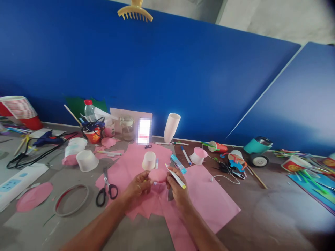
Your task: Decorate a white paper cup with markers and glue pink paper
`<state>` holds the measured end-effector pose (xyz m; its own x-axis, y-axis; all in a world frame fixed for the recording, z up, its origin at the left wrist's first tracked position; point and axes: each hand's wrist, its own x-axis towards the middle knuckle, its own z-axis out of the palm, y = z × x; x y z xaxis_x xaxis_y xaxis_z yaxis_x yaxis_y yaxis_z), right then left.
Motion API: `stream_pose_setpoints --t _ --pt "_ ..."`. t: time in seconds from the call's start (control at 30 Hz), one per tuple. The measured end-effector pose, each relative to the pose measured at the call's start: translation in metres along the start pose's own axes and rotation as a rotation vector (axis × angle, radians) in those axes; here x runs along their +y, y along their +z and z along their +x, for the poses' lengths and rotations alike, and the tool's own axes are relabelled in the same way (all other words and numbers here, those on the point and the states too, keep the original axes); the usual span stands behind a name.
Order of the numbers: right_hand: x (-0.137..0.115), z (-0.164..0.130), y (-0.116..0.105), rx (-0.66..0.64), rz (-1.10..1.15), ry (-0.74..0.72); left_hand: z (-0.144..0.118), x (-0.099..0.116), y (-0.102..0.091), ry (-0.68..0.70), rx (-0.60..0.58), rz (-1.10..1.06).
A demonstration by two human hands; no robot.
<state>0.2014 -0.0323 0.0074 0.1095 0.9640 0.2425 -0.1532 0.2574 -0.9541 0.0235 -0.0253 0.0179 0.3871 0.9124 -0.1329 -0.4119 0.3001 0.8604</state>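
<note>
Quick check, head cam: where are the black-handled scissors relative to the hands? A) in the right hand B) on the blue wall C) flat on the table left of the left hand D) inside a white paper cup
C: the black-handled scissors lie flat on the table, left of the left hand, untouched; the right hand holds a white pen.

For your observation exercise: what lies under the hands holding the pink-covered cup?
Overlapping pink paper sheets lie on the table beneath the left hand, right hand and pink-covered cup. Whatever those sheets cover is hidden.
</note>
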Motion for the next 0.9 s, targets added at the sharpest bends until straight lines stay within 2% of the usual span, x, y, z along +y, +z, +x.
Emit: stream_pose_setpoints --t 0.27,0.47,0.67,0.9 --pt "-0.0056 -0.0027 -0.0052 -0.012 -0.378 -0.322 -0.0017 -0.0010 0.0002 -0.010 -0.005 0.141" --pt "-0.0080 -0.0029 -0.0056 0.005 -0.533 -0.369 -0.0018 0.0003 0.0016 0.028 0.013 0.186" --pt "-0.0095 -0.0049 -0.0047 -0.035 -0.554 -0.433 -0.0032 -0.0006 0.0050 -0.009 0.059 0.108" --pt "-0.0079 -0.0066 -0.0043 -0.045 -0.574 -0.469 -0.0033 -0.0013 0.0077 -0.028 0.105 0.155"
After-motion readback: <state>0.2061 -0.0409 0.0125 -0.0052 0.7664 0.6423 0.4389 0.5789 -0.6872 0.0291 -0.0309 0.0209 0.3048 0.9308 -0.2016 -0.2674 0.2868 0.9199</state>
